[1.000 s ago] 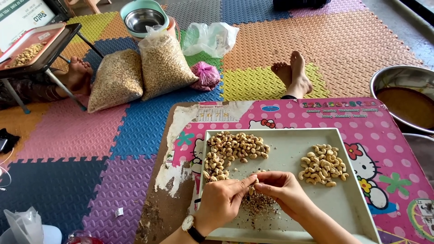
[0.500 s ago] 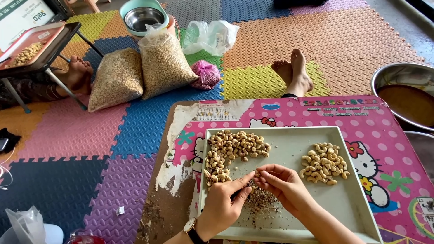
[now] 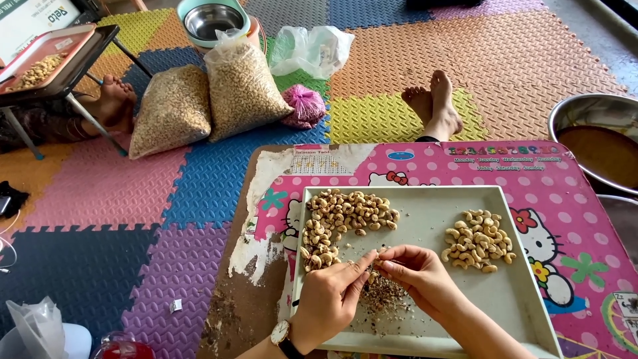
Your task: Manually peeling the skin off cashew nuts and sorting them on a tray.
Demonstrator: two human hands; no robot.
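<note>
Peeling step: left hand [image 3: 330, 297] and right hand [image 3: 413, 274] are pinching one nut [image 3: 374, 260] in a closed fingertip grip over husks [image 3: 385, 297] at tray [image 3: 425, 223] 6 o'clock. Unpeeled pile [image 3: 342, 219] at 10, peeled pile [image 3: 478, 240] at 3; the nut probably belongs there next.

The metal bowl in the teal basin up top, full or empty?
Empty: the metal bowl shows only bare shiny steel inside. It sits in the teal basin behind two full sacks.
</note>
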